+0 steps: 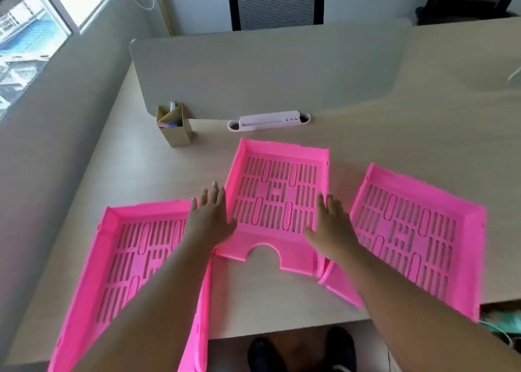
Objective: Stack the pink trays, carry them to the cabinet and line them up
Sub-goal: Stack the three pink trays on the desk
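Three pink trays spread flat across the desk point(282, 301). Far left: left tray point(118, 259), partly under the left forearm. Next, left hand point(210, 219), fingers spread, palm down against the middle tray's left wall, nothing clenched. Middle tray point(277, 199) between both hands, notched front edge nearest. Right hand point(332, 230), likewise loose and flat on that tray's right wall. Farthest right: right tray point(414, 236), just beside the right hand.
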A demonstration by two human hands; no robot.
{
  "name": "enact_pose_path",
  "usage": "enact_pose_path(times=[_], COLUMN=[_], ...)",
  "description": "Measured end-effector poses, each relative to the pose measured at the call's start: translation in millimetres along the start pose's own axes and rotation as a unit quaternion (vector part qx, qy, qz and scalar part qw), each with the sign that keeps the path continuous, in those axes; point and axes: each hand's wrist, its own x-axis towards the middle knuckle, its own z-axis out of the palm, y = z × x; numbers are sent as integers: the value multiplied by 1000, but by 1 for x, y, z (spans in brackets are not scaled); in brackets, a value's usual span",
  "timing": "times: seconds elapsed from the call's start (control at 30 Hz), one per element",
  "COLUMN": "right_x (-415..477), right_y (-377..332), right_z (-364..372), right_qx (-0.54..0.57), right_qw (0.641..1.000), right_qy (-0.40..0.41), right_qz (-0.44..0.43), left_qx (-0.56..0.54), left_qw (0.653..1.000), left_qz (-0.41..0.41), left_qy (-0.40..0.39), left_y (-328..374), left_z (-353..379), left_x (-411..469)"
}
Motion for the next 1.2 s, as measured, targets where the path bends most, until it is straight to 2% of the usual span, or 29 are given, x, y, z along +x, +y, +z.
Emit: enact_pose_path(times=[0.07, 0.13, 0.3, 0.43, 0.63, 0.73, 0.93, 1.07, 1.13, 1.2], right_x=[-7, -15, -14, -1, 7, 4, -10, -35, -47, -56], right_y=[-1, 5, 36, 60, 82, 99, 190, 258, 279, 288], right_z=[11, 30, 33, 21, 11, -3, -45, -50, -46, -40], right_qx=[-14, -47, -82, -109, -62, -22, -41, -42, 1, 117], right_qw=[1000, 999, 996, 993, 996, 998, 995, 983, 976, 963], right_qy=[-8, 10, 44, 31, -11, 6, 82, 117, 101, 89], right_qz=[15, 7, -11, -35, -62, -60, 33, 136, 191, 227], left_qx=[52, 82, 62, 41, 10, 16, -2, 16, 23, 40], left_qw=[998, 996, 997, 998, 999, 997, 986, 983, 984, 986], left_qz=[-1, 6, 43, 41, 15, 38, 136, 179, 176, 159], left_qy=[-35, -38, -1, 2, 29, 71, 93, 31, 7, -22], left_y=[0, -3, 4, 22, 40, 54, 148, 223, 250, 271], left_z=[10, 26, 40, 56, 63, 50, 35, 46, 54, 62], left_x=[-6, -18, -38, -53, -60, -52, -27, -14, -8, -6])
